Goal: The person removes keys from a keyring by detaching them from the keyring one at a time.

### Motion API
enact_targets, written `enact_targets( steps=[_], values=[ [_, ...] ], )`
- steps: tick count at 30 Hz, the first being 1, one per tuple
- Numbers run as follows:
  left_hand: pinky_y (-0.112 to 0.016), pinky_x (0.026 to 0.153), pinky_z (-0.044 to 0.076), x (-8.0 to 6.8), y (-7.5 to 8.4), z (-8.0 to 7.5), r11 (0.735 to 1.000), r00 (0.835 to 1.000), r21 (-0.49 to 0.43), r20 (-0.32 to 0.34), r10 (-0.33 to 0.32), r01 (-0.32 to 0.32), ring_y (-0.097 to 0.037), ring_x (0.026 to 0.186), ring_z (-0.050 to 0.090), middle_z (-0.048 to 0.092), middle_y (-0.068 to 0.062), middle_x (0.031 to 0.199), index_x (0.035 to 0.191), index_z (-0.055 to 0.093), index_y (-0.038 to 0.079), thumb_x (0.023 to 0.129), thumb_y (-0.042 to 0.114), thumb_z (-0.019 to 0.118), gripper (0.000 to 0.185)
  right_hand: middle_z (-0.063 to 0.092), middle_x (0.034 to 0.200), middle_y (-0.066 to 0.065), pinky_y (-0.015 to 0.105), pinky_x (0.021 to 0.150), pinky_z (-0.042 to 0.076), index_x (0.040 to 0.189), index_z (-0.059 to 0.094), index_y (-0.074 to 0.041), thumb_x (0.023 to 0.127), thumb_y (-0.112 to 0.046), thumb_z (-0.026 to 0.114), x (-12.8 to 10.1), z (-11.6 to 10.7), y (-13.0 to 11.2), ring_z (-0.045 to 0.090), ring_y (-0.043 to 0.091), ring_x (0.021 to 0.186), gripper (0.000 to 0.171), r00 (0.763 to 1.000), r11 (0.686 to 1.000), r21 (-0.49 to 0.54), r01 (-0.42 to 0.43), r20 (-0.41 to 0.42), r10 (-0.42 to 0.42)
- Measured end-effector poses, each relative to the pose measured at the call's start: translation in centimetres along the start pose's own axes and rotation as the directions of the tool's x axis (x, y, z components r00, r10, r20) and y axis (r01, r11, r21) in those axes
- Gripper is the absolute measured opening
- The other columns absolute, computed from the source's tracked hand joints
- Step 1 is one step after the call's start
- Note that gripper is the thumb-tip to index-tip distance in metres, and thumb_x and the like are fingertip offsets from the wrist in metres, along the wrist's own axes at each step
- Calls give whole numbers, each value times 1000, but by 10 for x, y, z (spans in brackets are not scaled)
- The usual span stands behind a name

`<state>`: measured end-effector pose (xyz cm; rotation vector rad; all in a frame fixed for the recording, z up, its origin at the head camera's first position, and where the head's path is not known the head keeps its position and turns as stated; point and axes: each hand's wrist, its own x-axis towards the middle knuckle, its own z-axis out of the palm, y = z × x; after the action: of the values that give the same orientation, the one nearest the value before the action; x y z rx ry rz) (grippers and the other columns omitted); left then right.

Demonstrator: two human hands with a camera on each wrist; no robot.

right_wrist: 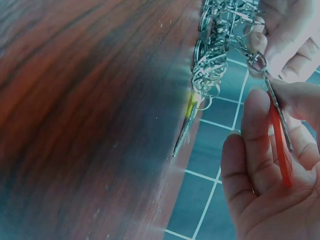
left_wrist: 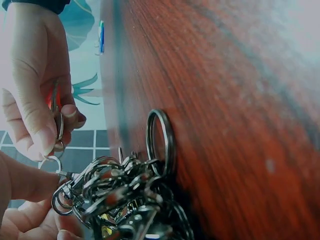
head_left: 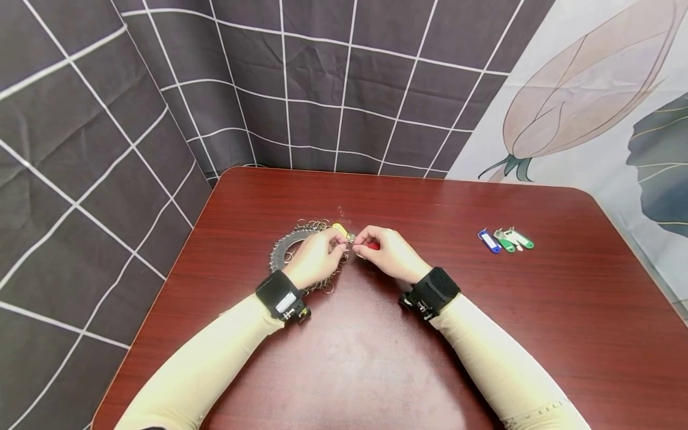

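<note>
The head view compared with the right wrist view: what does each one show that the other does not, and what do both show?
Only the head view shows both sleeves, the wrist bands, the whole table and a group of blue, white and green tags lying apart to the right. Only the right wrist view shows closely the red tag pinched in the right hand, its metal end meeting a small ring. Both show the heap of rings, a yellow tag at it, and both hands, the left hand at the rings.
</note>
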<state>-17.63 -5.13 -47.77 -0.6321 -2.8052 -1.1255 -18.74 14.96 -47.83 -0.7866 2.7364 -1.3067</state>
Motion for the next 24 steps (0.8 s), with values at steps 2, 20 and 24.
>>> enact_targets(
  steps=[2, 20, 24],
  values=[
    [-29, 62, 45, -1, 1, 0, 1000, 1000, -13, -28, 13, -14, -12, 68, 53, 58, 4, 75, 92, 62, 13, 92, 10, 58, 5, 63, 78, -7, 27, 63, 48, 91, 64, -18, 89, -16, 70, 0, 0, 0, 58, 9, 68, 7, 1000, 1000, 11, -8, 7, 8],
    [-33, 69, 48, -3, 4, 1, 1000, 998, -2, -64, 12, -12, -14, 75, 57, 65, 0, 87, 97, 64, 9, 95, 11, 59, 6, 65, 81, -3, 28, 65, 47, 92, 68, -9, 88, -12, 67, 0, -2, -2, 58, 11, 69, 5, 999, 998, 44, -36, 17, 36],
    [-31, 65, 47, -4, 5, 1, 1000, 997, 0, -70, 18, -18, -14, 73, 56, 63, 0, 85, 97, 61, 10, 95, 9, 58, 4, 66, 79, -2, 30, 62, 48, 90, 66, -13, 89, -16, 69, 1, 0, -2, 59, 14, 65, 5, 1000, 997, 72, -9, 1, 9]
  ],
)
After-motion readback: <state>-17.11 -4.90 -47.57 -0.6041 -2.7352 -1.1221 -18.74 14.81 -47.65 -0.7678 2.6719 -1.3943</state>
